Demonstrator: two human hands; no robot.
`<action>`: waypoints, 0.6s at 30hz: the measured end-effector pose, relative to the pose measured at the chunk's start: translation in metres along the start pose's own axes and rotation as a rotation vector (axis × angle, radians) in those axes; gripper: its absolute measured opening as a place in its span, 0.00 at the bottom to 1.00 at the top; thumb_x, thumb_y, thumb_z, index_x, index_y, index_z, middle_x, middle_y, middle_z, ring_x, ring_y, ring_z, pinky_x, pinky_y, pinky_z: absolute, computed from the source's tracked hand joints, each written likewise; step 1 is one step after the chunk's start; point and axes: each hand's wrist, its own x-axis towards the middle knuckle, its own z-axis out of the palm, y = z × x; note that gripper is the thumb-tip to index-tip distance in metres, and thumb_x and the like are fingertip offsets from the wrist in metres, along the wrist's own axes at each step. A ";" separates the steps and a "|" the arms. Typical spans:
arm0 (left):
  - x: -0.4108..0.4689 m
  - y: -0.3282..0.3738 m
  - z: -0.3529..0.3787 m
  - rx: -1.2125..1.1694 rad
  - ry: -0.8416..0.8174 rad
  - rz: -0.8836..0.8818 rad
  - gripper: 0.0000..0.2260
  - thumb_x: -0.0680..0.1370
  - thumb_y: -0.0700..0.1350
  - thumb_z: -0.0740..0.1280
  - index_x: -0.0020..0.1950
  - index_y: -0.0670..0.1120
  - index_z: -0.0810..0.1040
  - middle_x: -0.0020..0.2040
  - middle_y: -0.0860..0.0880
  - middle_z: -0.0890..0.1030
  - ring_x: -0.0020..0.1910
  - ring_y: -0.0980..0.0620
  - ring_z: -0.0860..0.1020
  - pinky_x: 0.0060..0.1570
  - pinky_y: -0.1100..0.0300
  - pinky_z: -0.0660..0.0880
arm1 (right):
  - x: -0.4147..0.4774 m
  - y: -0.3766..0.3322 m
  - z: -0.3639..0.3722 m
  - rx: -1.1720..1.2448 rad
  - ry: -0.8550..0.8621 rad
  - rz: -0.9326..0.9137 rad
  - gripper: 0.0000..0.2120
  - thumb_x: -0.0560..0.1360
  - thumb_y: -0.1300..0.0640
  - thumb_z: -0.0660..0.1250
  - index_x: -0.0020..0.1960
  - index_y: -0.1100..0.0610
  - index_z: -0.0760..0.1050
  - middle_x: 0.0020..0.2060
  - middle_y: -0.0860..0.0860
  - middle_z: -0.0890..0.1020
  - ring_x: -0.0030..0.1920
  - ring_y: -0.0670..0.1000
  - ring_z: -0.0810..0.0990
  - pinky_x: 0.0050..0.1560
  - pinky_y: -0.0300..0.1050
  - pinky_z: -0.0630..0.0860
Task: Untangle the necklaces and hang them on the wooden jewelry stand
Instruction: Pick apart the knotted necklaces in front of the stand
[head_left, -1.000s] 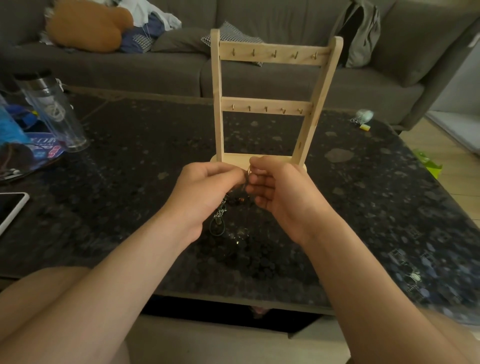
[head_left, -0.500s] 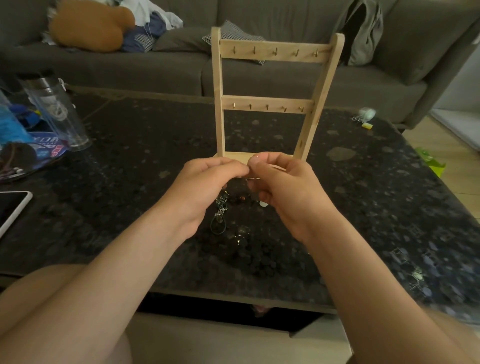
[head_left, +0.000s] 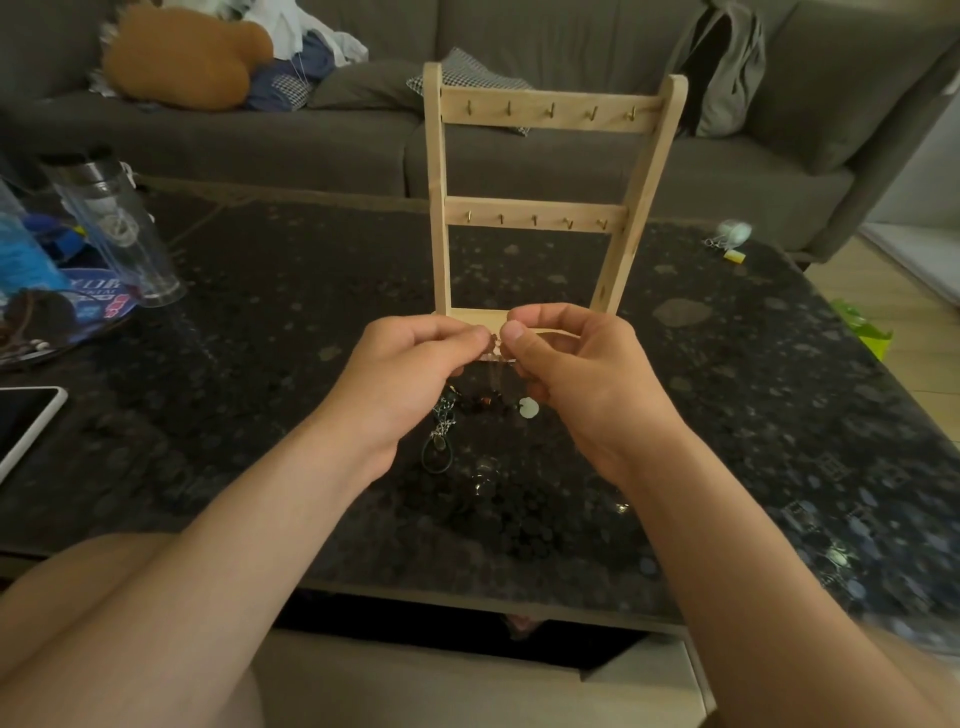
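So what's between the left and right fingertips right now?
Head view: a short run of thin necklace chain, pinched at each end by the left hand and right hand; the tangled necklaces dangle below it toward the table.

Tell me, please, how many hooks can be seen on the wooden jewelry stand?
10: five along the top bar and five along the lower bar of the wooden jewelry stand. None seems hidden.

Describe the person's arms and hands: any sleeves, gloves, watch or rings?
Bare throughout. The left hand and right hand wear no gloves, and no rings show on the visible fingers. No sleeve, watch or bracelet shows on either forearm.
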 end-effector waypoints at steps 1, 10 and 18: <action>0.000 0.000 0.000 0.016 0.007 0.018 0.08 0.84 0.52 0.71 0.54 0.54 0.90 0.53 0.57 0.89 0.58 0.56 0.83 0.58 0.56 0.74 | 0.000 0.000 -0.001 -0.024 -0.009 -0.008 0.06 0.81 0.55 0.75 0.57 0.54 0.84 0.36 0.45 0.87 0.36 0.40 0.82 0.45 0.40 0.77; 0.002 0.003 -0.001 -0.184 -0.059 -0.109 0.14 0.89 0.50 0.60 0.52 0.48 0.83 0.54 0.47 0.85 0.55 0.48 0.84 0.59 0.47 0.77 | 0.001 -0.001 -0.009 -0.067 -0.098 -0.004 0.04 0.81 0.56 0.75 0.54 0.54 0.86 0.35 0.46 0.86 0.37 0.43 0.80 0.43 0.41 0.77; 0.000 0.010 -0.007 -0.433 -0.084 -0.213 0.23 0.83 0.64 0.66 0.34 0.51 0.74 0.45 0.51 0.87 0.47 0.51 0.84 0.64 0.44 0.79 | 0.004 0.000 -0.012 -0.348 -0.076 -0.157 0.05 0.84 0.54 0.71 0.54 0.52 0.86 0.36 0.48 0.83 0.32 0.39 0.76 0.36 0.33 0.75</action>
